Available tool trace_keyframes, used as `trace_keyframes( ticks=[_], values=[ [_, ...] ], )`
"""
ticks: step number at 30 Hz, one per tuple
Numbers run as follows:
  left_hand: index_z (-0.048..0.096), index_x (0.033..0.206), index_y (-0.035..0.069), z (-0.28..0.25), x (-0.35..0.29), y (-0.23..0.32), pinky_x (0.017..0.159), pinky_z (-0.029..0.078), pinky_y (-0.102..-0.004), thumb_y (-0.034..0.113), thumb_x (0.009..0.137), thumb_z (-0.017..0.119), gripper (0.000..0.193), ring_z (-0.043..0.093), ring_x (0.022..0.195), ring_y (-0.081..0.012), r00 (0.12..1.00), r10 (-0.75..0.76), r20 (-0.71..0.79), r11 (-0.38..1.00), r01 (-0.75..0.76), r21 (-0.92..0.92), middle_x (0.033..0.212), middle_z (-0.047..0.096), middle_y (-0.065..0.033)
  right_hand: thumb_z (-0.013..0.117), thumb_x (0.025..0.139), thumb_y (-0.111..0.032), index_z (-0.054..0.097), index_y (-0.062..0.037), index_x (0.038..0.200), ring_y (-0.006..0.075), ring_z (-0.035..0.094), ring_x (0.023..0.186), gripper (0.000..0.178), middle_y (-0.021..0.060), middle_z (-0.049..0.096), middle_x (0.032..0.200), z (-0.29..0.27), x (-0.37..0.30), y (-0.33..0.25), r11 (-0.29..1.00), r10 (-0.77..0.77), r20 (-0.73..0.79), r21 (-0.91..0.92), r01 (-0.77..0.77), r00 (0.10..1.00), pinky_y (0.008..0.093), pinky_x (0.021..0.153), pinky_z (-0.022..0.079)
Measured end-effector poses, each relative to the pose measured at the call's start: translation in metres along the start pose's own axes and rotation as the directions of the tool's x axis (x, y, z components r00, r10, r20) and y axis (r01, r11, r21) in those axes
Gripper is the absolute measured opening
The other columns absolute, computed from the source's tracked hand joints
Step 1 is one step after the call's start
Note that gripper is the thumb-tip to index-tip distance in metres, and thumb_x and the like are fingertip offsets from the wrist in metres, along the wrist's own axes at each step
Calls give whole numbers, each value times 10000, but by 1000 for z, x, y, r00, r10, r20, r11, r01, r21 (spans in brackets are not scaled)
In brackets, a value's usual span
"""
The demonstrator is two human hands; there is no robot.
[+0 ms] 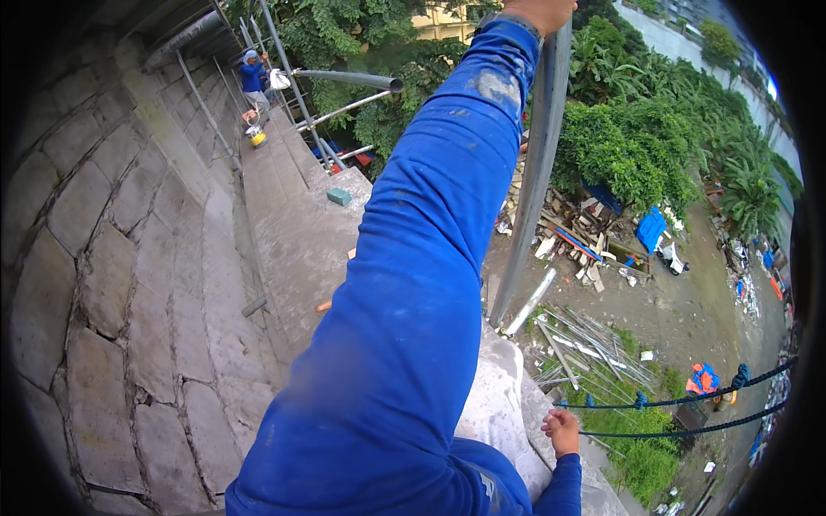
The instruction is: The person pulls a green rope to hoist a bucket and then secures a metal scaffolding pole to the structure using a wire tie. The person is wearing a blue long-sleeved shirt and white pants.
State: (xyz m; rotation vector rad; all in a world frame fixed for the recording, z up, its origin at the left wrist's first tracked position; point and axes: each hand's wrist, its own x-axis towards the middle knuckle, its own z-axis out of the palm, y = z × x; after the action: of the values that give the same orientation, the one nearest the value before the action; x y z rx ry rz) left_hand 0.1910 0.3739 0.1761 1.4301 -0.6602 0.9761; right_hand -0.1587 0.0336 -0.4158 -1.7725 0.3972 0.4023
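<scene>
2 hands are in the head view, both in blue sleeves. The left hand is raised to the top edge of the picture; its fingers are wrapped around a grey scaffold pole. The pole runs with its long axis close to vertical, from the grip at the top down to the edge of the concrete ledge, just right of the raised forearm. The grip sits at the upper end of the visible pole, so all of the pole's remaining length lies below the fingers.

The right hand is low in the picture, near the bottom edge. Its fingers are curled and rest on the pale outer edge of the ledge; whether they clasp anything cannot be told. 2 dark blue ropes stretch away to the right from a point close to this hand, apart from it. The right hand is well apart from the pole; only the left hand is on it.

To the left rises a stone block wall. Far along the ledge stands another person in blue, beside a yellow bucket and further horizontal pipes. Well below to the right lie loose pipes and rubble on bare ground, with trees beyond.
</scene>
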Motion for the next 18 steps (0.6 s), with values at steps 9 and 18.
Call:
trace_keyframes(
  ticks=[9, 18],
  values=[
    [480, 1218, -20, 2, 4, -13, 553, 535, -320, 85, 818, 694, 466, 637, 604, -177, 998, 18, 53, 980, -7, -200, 830, 653, -114, 613, 910, -128, 627, 19, 1140, 170, 701, 733, 273, 113, 718, 957, 2, 6, 0, 1000, -24, 9, 1, 24, 1000, 290, 631, 528],
    [536, 1178, -9, -6, -1, -1, 766, 548, -387, 200, 823, 722, 453, 682, 835, -262, 998, 58, -15, 985, -55, 161, 943, 678, -156, 620, 917, -139, 625, 22, 1133, 173, 700, 736, 270, 106, 716, 948, 8, 16, -6, 998, -66, 30, 0, 66, 997, 283, 627, 518]
  ],
)
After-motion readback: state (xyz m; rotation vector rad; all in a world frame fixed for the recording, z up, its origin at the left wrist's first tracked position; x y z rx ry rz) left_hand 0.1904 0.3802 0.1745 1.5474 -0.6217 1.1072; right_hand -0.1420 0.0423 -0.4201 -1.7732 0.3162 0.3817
